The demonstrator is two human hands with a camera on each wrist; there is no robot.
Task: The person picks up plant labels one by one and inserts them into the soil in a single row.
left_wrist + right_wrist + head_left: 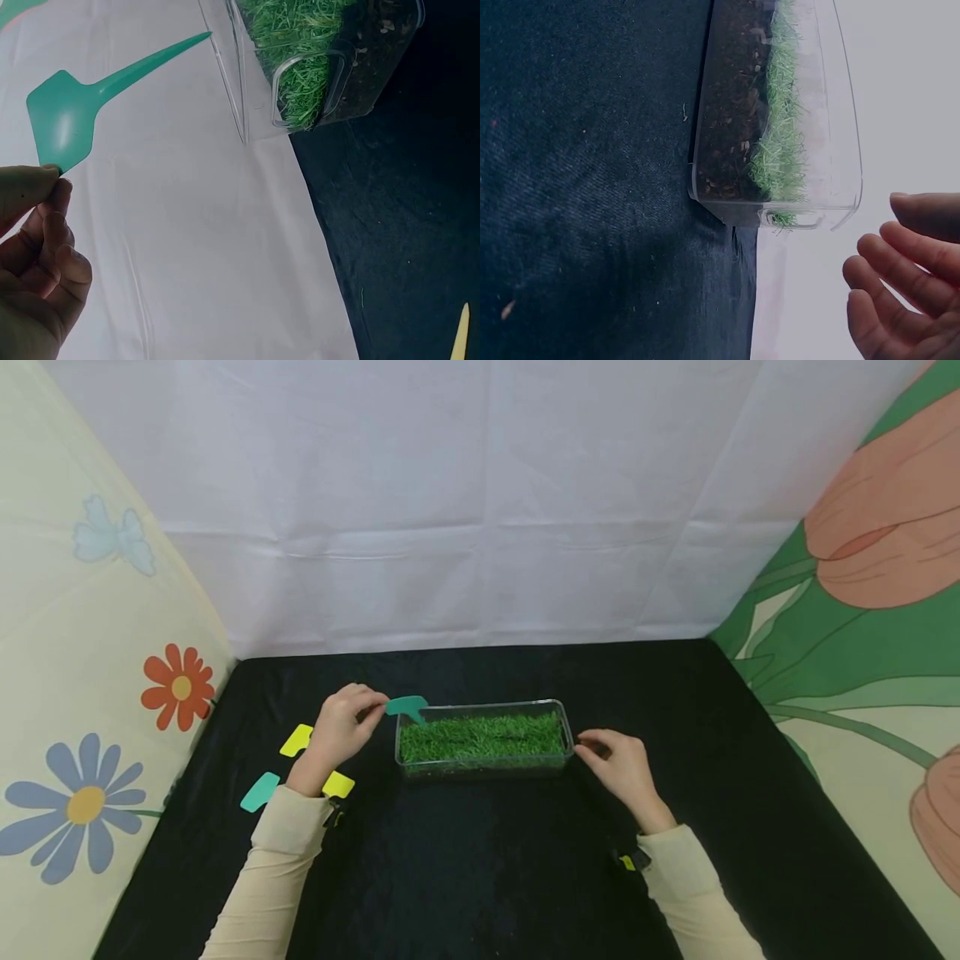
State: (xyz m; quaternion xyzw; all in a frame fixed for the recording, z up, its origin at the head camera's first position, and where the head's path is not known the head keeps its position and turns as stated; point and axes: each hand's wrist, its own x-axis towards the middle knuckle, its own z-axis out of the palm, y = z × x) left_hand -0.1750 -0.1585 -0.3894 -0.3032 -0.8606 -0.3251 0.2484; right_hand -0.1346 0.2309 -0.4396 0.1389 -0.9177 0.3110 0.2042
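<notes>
My left hand [339,731] pinches the broad head of a green plant label [64,124] between thumb and forefinger. In the left wrist view its pointed stem reaches toward a clear plastic box [262,129]; the head view shows the label at the box's back left corner. Green grass [480,737] grows in the box over dark soil [731,135], seen through the wall. My right hand [618,768] is beside the box's right end, fingers loosely bent and holding nothing. In the right wrist view its fingertips [857,300] are apart from the box.
Left of the box, around my left forearm, lie a yellow label [297,740], another yellow label [338,785] and a teal label [260,792]. A black cloth [450,860] covers the table. A white sheet [480,527] hangs behind, with flower-printed cloths at both sides.
</notes>
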